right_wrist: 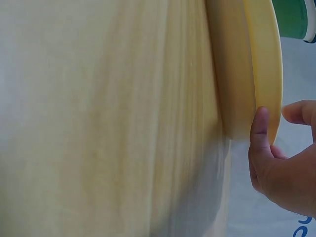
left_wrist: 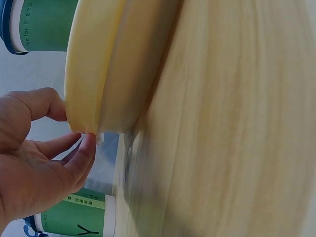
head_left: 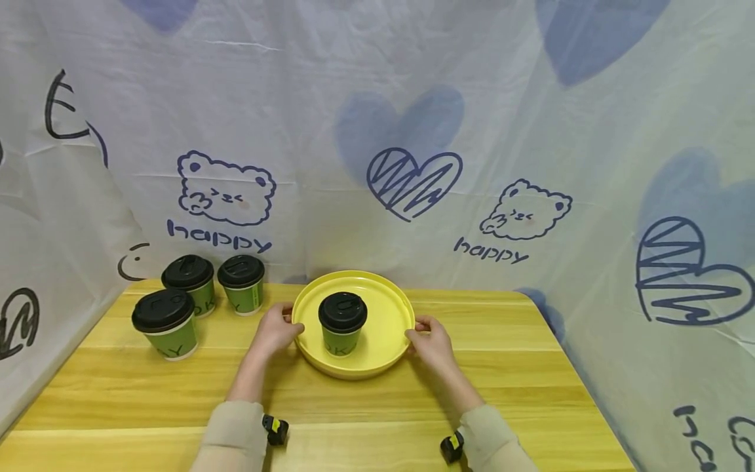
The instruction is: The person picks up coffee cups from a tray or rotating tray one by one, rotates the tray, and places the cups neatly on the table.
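A round yellow tray (head_left: pixel 383 328) with a raised rim is at the middle of the table's far part. On it stands a green paper cup (head_left: pixel 341 342) with a black lid, upright and left of the tray's centre. My left hand (head_left: pixel 277 331) grips the tray's left rim, thumb on top and fingers at the outer wall. At the opposite rim my right hand (head_left: pixel 433 341) holds it likewise, its fingertips (right_wrist: pixel 260 116) against the outer side. Whether the tray's base fully touches the table I cannot tell.
Several more lidded green cups stand at the table's left: one in front (head_left: pixel 168 328), one behind it (head_left: pixel 191 282) and one nearer the tray (head_left: pixel 243 288). A printed white curtain (head_left: pixel 318 196) hangs right behind the wooden table (head_left: pixel 354 419) and along both sides.
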Motion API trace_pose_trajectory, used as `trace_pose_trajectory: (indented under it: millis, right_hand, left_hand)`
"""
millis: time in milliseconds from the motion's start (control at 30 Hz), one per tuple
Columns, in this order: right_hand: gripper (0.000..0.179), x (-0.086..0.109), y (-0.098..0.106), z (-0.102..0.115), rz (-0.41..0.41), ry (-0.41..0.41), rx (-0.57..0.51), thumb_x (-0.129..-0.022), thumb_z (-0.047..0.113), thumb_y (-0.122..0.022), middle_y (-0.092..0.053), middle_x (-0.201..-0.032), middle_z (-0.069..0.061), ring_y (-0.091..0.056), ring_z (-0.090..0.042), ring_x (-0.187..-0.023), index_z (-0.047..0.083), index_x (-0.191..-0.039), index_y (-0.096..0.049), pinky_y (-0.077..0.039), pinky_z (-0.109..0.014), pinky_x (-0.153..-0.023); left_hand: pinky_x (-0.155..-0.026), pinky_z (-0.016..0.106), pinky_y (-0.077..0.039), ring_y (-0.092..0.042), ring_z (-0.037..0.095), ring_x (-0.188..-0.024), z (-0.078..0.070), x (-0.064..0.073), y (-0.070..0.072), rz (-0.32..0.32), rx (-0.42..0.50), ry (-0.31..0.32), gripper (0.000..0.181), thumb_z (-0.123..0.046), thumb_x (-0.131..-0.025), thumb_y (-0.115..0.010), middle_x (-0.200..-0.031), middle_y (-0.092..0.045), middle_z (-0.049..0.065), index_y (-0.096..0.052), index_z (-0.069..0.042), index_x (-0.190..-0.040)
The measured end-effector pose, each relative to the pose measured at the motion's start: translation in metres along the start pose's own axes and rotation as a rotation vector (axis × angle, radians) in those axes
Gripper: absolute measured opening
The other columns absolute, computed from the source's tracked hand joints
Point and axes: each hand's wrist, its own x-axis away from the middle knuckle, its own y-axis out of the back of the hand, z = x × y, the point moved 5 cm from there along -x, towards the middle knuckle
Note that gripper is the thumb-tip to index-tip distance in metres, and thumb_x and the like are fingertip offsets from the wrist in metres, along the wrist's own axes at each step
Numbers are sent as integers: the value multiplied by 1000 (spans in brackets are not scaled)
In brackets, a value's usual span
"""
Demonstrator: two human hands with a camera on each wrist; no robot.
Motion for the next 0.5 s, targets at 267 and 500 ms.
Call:
trace_pose_trajectory:
  millis: [267, 500]
  right_hand:
    - [46, -4, 1, 0, 5, -7, -15, -93, 1, -62, -57, -121, -24, -65, -17, -77, -13, -136, -53, -62, -32, -71]
    - [51, 0, -2, -1, 25, -4, -47, -88, -4, -60, -57, -122, -27, -68, -19, -82, -14, -137, -52, -63, -34, -72]
  left_hand:
    - [-103, 51, -52, -57, 45, -124, -2, -13, 1, 31, -41, -25, 62, 3, -88, -61, -139, -54, 37, -43, 19, -145]
    - [-104, 51, -51, -57, 46, -125, -2, -15, 3, 21, -41, -35, 60, 2, -89, -61, -141, -53, 37, -44, 19, -144]
